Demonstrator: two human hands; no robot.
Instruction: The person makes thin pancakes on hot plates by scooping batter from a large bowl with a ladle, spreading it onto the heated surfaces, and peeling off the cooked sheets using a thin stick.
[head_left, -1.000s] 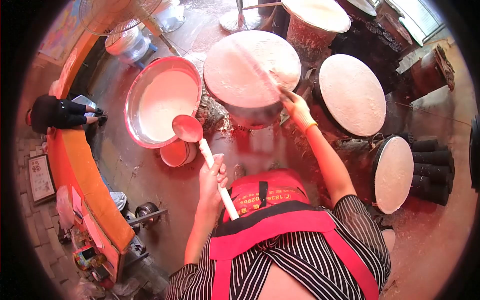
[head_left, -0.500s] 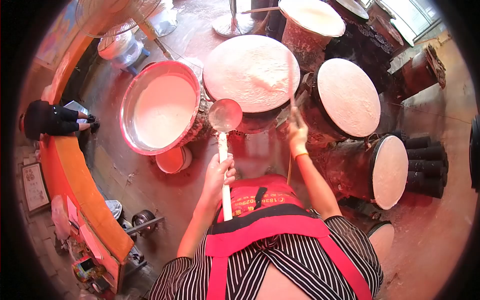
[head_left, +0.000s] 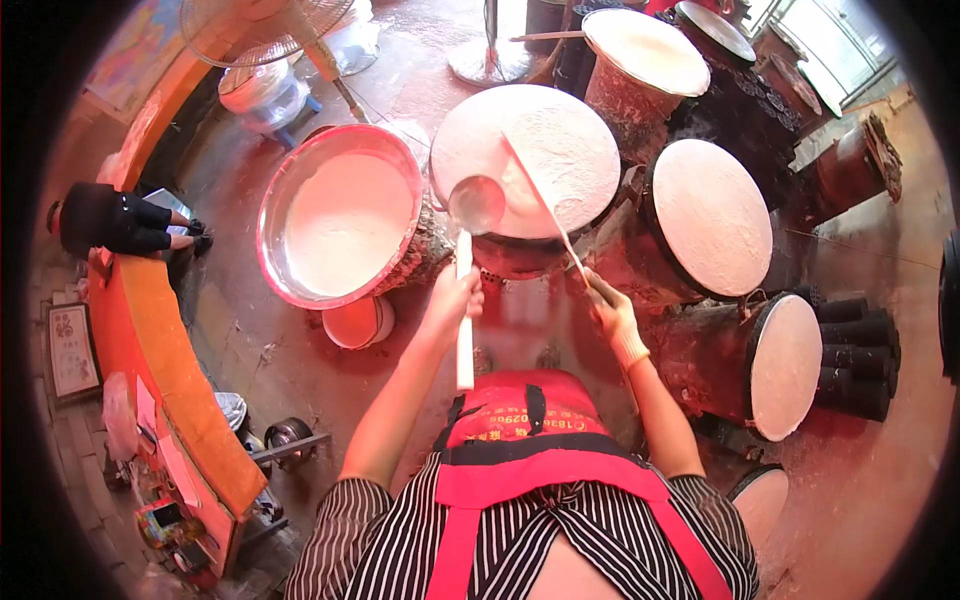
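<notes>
My left hand (head_left: 455,300) is closed around the white handle of a ladle (head_left: 476,206). The ladle's round metal bowl hangs over the near left edge of a round griddle (head_left: 585,130), which is coated with a pale, batter-like layer. Gripped in my right hand (head_left: 612,318) is the lower end of a long thin scraper (head_left: 545,205). It slants up and left across the griddle, beside a thicker lump of batter (head_left: 518,188). At left stands a wide red-rimmed tub (head_left: 270,250) of the same pale batter.
More round coated griddles (head_left: 712,215) on drum-like stoves stand to the right and behind. A small bucket (head_left: 358,322) sits below the tub. A fan (head_left: 265,30) and an orange counter (head_left: 165,350) are at left, with a person (head_left: 115,220) bending there.
The scraper has swung from upright at the griddle's right side to a slant across its middle. My left hand has moved the ladle forward, bringing its bowl over the griddle's edge.
</notes>
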